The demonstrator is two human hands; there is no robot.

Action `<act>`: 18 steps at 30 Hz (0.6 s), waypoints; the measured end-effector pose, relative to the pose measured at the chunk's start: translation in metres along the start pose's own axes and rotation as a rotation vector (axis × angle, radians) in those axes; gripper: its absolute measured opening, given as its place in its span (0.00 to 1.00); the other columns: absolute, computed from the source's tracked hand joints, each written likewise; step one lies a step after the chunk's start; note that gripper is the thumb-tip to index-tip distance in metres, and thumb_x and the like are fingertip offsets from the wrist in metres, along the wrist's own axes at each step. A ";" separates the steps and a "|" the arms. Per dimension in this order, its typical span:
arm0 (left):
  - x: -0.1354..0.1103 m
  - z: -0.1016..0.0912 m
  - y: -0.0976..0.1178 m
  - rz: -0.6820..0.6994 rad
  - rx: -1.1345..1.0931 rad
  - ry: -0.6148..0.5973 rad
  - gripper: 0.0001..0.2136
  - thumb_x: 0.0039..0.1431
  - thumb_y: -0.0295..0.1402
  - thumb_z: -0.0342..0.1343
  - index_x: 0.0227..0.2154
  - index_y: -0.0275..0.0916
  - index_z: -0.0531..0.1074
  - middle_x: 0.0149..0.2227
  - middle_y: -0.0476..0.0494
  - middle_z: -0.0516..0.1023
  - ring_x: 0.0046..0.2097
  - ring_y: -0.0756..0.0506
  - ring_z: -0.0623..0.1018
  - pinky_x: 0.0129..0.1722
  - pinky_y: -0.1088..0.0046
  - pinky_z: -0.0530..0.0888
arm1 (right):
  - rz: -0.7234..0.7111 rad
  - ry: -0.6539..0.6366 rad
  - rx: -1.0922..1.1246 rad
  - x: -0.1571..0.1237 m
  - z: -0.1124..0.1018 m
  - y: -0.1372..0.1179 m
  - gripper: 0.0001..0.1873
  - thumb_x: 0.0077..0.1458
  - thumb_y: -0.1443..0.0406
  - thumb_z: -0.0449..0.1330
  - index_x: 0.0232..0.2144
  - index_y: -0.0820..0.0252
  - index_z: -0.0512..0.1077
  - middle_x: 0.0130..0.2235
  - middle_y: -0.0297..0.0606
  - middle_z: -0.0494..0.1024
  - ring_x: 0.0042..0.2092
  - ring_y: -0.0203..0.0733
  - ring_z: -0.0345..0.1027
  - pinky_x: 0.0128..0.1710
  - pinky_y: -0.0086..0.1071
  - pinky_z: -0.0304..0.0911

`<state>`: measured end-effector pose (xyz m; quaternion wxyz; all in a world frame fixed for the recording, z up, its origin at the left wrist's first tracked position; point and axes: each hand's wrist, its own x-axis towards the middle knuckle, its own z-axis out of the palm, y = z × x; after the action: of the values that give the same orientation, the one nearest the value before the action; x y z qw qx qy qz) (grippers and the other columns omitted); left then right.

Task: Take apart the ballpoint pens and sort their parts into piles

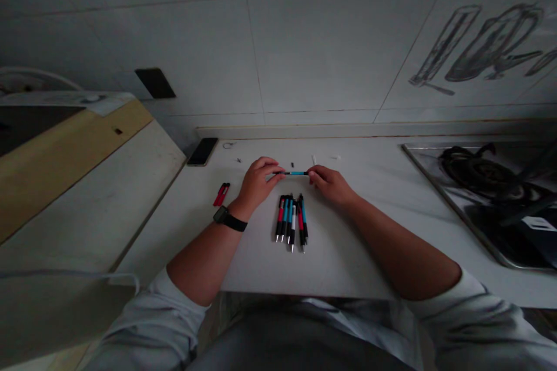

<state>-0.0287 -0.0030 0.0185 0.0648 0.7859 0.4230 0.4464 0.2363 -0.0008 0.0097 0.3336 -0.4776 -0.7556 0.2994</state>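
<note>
A blue and black pen [297, 173] lies level between my two hands, just above or on the white counter. My left hand [260, 181] pinches its left end, thumb below and fingers above. At the other end, the fingertips of my right hand [329, 182] close on the black part. Nearer to me, several pens [290, 217] in red, blue and white lie side by side, their silver tips toward me. Red pen barrel parts [221, 194] rest left of my left wrist. Beyond my hands, small dark bits [292, 164] and a thin white piece [314, 159] are scattered.
A phone [202, 151] lies at the counter's back left, near a small ring-shaped item [228, 145]. A gas stove [487, 185] takes up the right side. On the left stands a large white box-like appliance [143, 185]. The tiled wall [313, 52] bounds the back.
</note>
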 end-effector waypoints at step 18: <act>0.000 0.000 0.000 -0.022 -0.001 -0.055 0.04 0.62 0.33 0.66 0.40 0.43 0.83 0.44 0.43 0.77 0.48 0.43 0.78 0.53 0.61 0.76 | -0.024 -0.081 -0.107 -0.002 0.002 -0.001 0.11 0.63 0.57 0.56 0.40 0.57 0.73 0.35 0.37 0.79 0.34 0.40 0.69 0.37 0.33 0.62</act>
<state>-0.0290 -0.0025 0.0186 0.0817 0.7932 0.4295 0.4240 0.2352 -0.0029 0.0087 0.2802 -0.4732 -0.7891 0.2737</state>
